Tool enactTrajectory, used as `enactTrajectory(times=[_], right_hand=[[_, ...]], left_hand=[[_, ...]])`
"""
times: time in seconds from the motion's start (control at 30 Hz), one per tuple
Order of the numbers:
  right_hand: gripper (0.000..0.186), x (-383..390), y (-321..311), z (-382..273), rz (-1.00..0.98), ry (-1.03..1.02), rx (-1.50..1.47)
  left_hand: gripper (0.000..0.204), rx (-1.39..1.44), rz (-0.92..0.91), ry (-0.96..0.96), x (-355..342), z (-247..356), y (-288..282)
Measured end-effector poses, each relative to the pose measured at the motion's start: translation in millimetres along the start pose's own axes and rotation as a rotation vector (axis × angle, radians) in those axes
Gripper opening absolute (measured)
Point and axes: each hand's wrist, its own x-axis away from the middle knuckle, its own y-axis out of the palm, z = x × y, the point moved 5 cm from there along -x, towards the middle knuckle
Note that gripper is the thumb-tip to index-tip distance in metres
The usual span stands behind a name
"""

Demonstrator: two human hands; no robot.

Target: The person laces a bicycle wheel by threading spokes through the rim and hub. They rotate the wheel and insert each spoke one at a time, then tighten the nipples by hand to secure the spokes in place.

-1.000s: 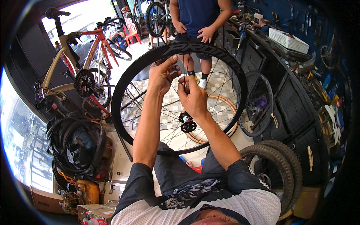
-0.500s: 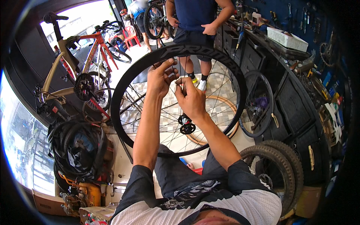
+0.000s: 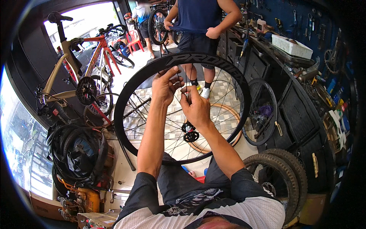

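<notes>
A black deep-rimmed bicycle wheel (image 3: 247,105) stands tilted in front of me, above my legs. Its thin dark spokes run to the hub (image 3: 190,131), which carries a small black disc. My left hand (image 3: 164,87) is just inside the top of the rim, thumb pointing up, fingers curled in at a spoke. Slightly lower and to the right, my right hand (image 3: 196,106) pinches a spoke between thumb and forefinger. The fingertips of both hands are close together, and they partly cover the spoke.
Another person in a dark sleeveless shirt (image 3: 198,19) stands beyond the wheel. Bicycles (image 3: 100,53) lean at left, above bundled tyres (image 3: 78,149). Knobby tyres (image 3: 274,168) and a slim wheel (image 3: 275,114) stand at right, beside a workbench with a white basket (image 3: 291,46).
The wheel and both my hands sit slightly lower in view, with the grip much the same. The other person's hands now draw the shirt hem outward.
</notes>
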Motion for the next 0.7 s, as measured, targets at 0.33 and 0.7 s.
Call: enactTrajectory(times=[0.33, 0.7], right_hand=[[0.016, 0.3, 1.9, 2.2, 0.015, -0.011, 0.023], [0.015, 0.1, 0.8, -0.8, -0.023, 0.009, 0.016]], left_hand=[[0.03, 0.08, -0.101, -0.005, 4.0, 3.9, 3.4], [0.027, 0.114, -0.13, -0.083, 4.0, 1.6, -0.3]])
